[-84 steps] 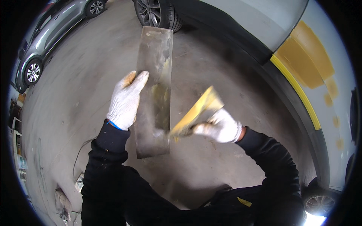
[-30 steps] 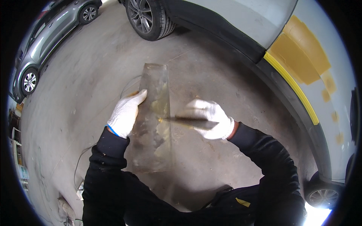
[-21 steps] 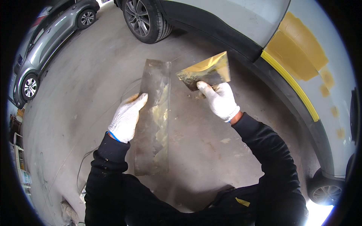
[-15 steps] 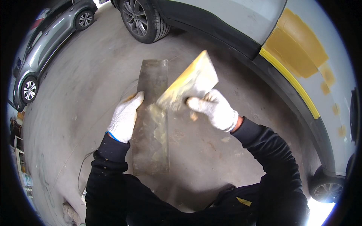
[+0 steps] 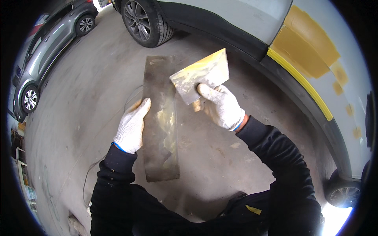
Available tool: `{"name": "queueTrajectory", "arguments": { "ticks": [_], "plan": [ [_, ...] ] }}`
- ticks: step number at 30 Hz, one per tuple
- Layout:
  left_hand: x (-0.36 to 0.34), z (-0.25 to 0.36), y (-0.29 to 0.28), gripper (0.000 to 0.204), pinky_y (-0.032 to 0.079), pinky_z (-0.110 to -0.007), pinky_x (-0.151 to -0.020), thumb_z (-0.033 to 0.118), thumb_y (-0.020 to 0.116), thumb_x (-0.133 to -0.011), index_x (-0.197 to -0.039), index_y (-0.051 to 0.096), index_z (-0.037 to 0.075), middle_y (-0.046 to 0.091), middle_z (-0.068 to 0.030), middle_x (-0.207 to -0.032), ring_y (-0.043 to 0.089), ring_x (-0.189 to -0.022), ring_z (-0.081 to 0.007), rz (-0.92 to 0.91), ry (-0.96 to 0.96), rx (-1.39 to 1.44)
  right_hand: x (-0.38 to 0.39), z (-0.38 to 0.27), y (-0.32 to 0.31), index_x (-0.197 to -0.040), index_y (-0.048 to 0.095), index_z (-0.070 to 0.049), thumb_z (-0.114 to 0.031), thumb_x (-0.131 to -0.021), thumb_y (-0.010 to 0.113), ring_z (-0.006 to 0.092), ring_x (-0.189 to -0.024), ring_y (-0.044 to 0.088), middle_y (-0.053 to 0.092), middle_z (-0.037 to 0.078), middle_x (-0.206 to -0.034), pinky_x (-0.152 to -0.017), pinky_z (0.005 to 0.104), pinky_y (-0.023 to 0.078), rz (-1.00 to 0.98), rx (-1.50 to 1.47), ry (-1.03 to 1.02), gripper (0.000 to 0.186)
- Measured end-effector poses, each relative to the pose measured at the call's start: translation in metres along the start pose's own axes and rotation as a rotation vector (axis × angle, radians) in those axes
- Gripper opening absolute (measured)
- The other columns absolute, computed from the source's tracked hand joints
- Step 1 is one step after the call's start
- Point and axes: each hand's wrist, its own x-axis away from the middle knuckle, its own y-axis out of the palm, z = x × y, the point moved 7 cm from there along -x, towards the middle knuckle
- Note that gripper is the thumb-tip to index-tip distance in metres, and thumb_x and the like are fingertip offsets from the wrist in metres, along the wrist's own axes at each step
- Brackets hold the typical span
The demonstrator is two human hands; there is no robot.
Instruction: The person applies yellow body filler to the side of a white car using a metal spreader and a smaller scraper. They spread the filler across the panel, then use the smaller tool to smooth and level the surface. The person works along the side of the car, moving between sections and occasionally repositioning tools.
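Head: spreader (image 5: 206, 72) overlaps board (image 5: 154, 90) edge, open floor (image 5: 220, 161) alongside.

Board (image 5: 155, 90) partly hides left hand (image 5: 130, 129)

Location type: vehicle body workshop. Identifying features are as follows. A light-coloured vehicle (image 5: 232, 19) stands to the right and ahead, with dark lower trim. Its side panel carries an ochre coating (image 5: 303, 43) in one large patch and several smaller spots. A yellow strip (image 5: 301, 81) runs along the panel's lower edge, adjacent to the large patch. A second vehicle, a grey car (image 5: 43, 59), is parked at the far left. Both stand on a bare, stained grey floor (image 5: 90, 98) of concrete appearance. A thin cable (image 5: 87, 176) lies on this floor. Working equipment includes a flat spreader (image 5: 204, 74) and a long board (image 5: 157, 157), both smeared with yellow paste, and white work gloves (image 5: 132, 124).
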Motion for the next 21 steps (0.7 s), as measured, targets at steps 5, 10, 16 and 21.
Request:
{"name": "queueTrajectory", "arguments": {
  "ticks": [5,10,16,21],
  "plan": [
    [0.004,0.005,0.009,0.05,0.045,-0.032,-0.108,0.031,0.052,-0.11,-0.14,0.056,-0.009,0.065,-0.017,-0.136,0.061,-0.123,-0.0215,-0.042,0.13,-0.169,0.022,0.029,0.049,-0.146,0.05,0.0,-0.016,-0.102,0.067,0.0285,-0.125,0.063,0.063,0.014,-0.137,-0.108,0.0468,0.052,-0.202,-0.251,0.341,0.05],
    [0.002,-0.009,0.004,0.057,0.042,-0.031,-0.111,0.031,0.063,-0.106,-0.142,0.053,-0.011,0.063,-0.0155,-0.14,0.057,-0.13,-0.0192,-0.014,-0.057,0.05,-0.014,0.012,0.013,-0.143,0.051,-0.001,-0.017,-0.103,0.065,0.0262,-0.127,0.061,0.062,0.011,-0.138,-0.112,0.0482,0.049,-0.093,-0.12,0.131,0.045],
    [0.009,0.005,0.008,0.061,0.048,-0.031,-0.106,0.035,0.064,-0.106,-0.147,0.05,-0.007,0.06,-0.0124,-0.141,0.06,-0.125,-0.0172,-0.006,0.114,-0.078,-0.024,-0.064,-0.028,-0.142,0.052,-0.004,-0.019,-0.104,0.064,0.0253,-0.129,0.058,0.061,0.011,-0.137,-0.114,0.0496,0.045,0.132,0.103,-0.269,0.042],
    [0.001,-0.003,0.007,0.065,0.052,-0.032,-0.092,0.05,0.053,-0.108,-0.138,0.055,-0.007,0.065,-0.0137,-0.123,0.064,-0.109,-0.0185,0.172,-0.08,0.091,-0.018,-0.04,-0.013,-0.143,0.051,-0.006,-0.023,-0.101,0.068,0.0271,-0.126,0.061,0.063,0.012,-0.135,-0.11,0.046,0.049,0.007,-0.102,-0.089,0.048]
  ]
}}
